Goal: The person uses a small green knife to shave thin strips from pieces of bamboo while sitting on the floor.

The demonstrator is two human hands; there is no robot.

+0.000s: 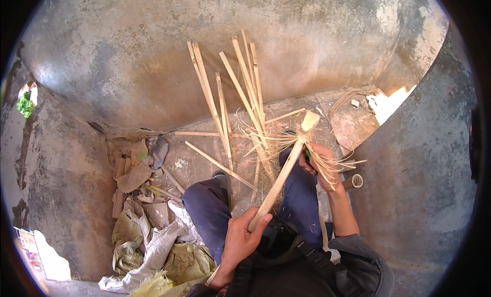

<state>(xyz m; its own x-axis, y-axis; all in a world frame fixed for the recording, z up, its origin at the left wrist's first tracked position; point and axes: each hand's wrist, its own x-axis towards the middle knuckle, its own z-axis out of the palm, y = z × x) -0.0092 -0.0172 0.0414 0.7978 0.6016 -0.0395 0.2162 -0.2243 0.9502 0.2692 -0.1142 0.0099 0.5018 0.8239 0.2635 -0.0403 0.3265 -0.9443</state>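
A long, flat bamboo strip [279, 188] slants up and away in front of me, its pale far end broad and squared. My left hand [242, 239] is closed around its near end, thumb along the top. Thin curled shavings [327, 166] fan out on both sides of the strip below its far end. Beside that end, my right hand [319, 164] has its fingers curled around a small green and black handle [307, 155]. The shavings and fingers hide most of that tool, including any blade.
Several bamboo strips [208, 87] lean on the curved wall [153, 67] ahead. More sticks [220, 165] lie on the floor between my legs. Crumpled sacks [169, 251] and scraps are at left. A hollow bamboo piece [353, 182] is by my right forearm, near a flat brown sheet [353, 126].
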